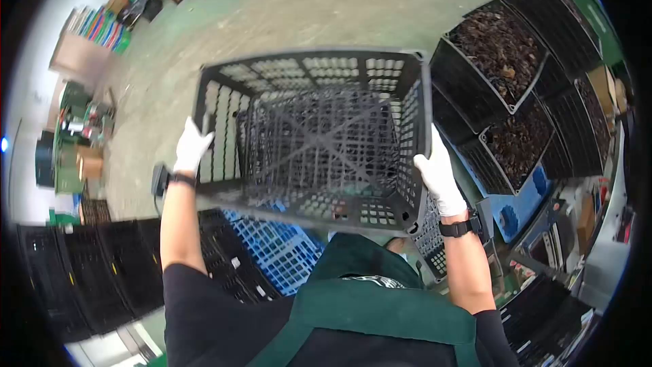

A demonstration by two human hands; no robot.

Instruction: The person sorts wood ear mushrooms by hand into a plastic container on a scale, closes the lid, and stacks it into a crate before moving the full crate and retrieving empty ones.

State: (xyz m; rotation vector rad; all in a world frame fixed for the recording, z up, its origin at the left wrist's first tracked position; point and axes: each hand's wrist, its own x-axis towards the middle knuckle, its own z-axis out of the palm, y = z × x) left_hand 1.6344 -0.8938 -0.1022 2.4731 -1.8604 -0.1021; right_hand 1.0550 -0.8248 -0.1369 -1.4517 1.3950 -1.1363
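Note:
A black slatted plastic crate (312, 212) is held up in front of my body, its open top facing me and nothing seen inside it. My left hand (193, 144), in a white glove, grips its left side with the thumb over the rim. On the right side, my right hand (438, 171), also gloved in white, is closed on the rim, thumb toward me. Through the mesh bottom, a dark gridded shape shows, too unclear to name.
At the right, black crates filled with dark brown pieces (499, 47) stand stacked on a blue pallet (509, 214). A blue lattice pallet (275, 241) lies below me, beside black crates (122, 268) at the lower left. Shelving (68, 156) stands far left.

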